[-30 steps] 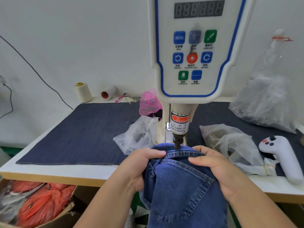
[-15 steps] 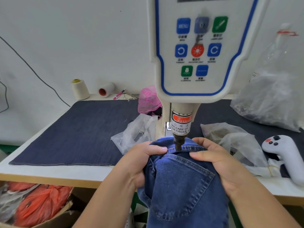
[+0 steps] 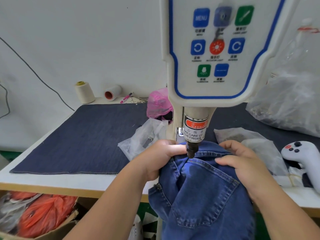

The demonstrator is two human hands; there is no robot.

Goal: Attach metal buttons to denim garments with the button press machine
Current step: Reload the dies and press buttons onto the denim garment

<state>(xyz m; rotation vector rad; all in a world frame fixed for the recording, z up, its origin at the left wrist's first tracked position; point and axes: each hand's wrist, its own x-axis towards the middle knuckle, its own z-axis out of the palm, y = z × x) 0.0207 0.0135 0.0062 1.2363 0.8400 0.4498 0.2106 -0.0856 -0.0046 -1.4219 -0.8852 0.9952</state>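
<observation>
A pair of blue denim jeans (image 3: 206,193) hangs off the table's front edge, back pocket facing me, its top edge under the button press machine (image 3: 207,54). The dark punch tip (image 3: 191,151) touches the denim near the pocket's upper left corner. My left hand (image 3: 161,158) grips the bunched denim just left of the punch. On the right side of the pocket top, my right hand (image 3: 242,161) pinches and holds the fabric. No metal button is visible.
A dark denim mat (image 3: 83,139) covers the white table (image 3: 52,182). Clear plastic bags (image 3: 143,137) lie beside the machine, a pink bag (image 3: 158,103) behind. A white controller (image 3: 304,158) lies at right. Thread cones (image 3: 84,92) stand at the back. Orange bags (image 3: 45,215) fill a box below.
The view has dropped and closed in on the machine. Both hands have shifted the jeans slightly so the pocket corner sits under the punch tip.
</observation>
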